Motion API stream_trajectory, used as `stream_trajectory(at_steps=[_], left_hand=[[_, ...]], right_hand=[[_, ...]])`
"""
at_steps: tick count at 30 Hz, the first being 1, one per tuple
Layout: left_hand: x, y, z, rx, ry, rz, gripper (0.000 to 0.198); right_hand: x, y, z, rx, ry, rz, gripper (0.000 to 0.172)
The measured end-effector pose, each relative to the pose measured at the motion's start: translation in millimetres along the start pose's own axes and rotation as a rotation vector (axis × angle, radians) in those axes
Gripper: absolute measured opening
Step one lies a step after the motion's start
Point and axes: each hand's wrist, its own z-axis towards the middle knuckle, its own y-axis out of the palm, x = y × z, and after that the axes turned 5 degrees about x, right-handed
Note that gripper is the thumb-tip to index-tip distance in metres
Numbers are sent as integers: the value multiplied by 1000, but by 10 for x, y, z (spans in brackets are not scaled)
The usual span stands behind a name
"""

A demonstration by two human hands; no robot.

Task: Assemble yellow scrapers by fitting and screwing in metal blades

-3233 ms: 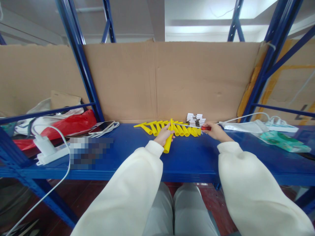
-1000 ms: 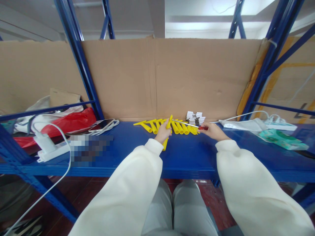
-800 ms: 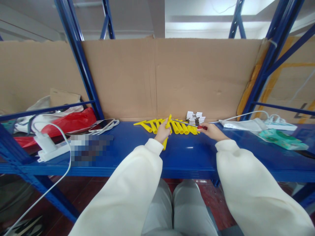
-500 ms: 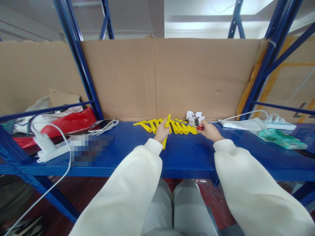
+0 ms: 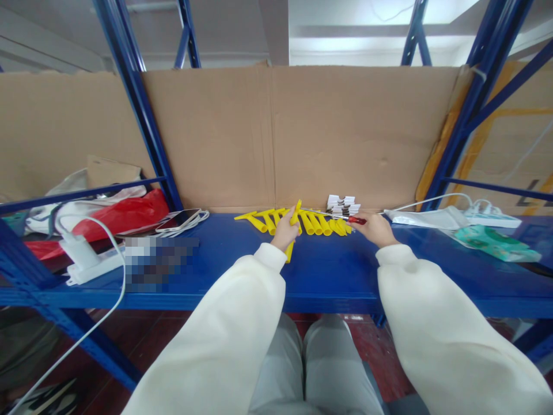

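My left hand point(image 5: 285, 231) is closed around a yellow plastic T-shaped handle point(image 5: 290, 252), held upright-ish over the blue shelf point(image 5: 242, 259). In my right hand point(image 5: 377, 230) is a screwdriver point(image 5: 356, 220) with a red grip. Its thin metal shaft points left, and the tip is at the head of the held yellow piece; whether it sits in a screw is too small to tell. Behind my hands lies a row of similar yellow handles point(image 5: 258, 224). Small yellow parts point(image 5: 339, 227) lie by the screwdriver, and white-and-black pieces point(image 5: 343, 206) are stacked behind them.
A cardboard panel point(image 5: 345, 132) closes off the back. To the left are a red bag point(image 5: 129, 216), a phone with a cable point(image 5: 184, 222) and a power strip point(image 5: 88, 262). A green packet point(image 5: 496, 243) and a white pouch point(image 5: 427, 218) lie right. Blue posts point(image 5: 458, 138) frame the shelf.
My right hand and the screwdriver have shifted slightly to the right, and the shaft lies nearer level. My left hand with the yellow handle has hardly moved.
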Motion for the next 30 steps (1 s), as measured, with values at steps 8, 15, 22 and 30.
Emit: stream_trajectory(at_steps=[8, 15, 22, 30], left_hand=[[-18, 1, 7, 4, 38, -37, 76], [-51, 13, 25, 17, 30, -98, 79], [-21, 7, 7, 20, 1, -112, 77], [-16, 1, -1, 9, 24, -107, 76]], right_hand=[[-37, -17, 11, -68, 34, -25, 31], [18, 58, 23, -63, 44, -11, 31], [56, 67, 17, -57, 69, 19, 14], [39, 27, 33, 23, -1, 74, 18]])
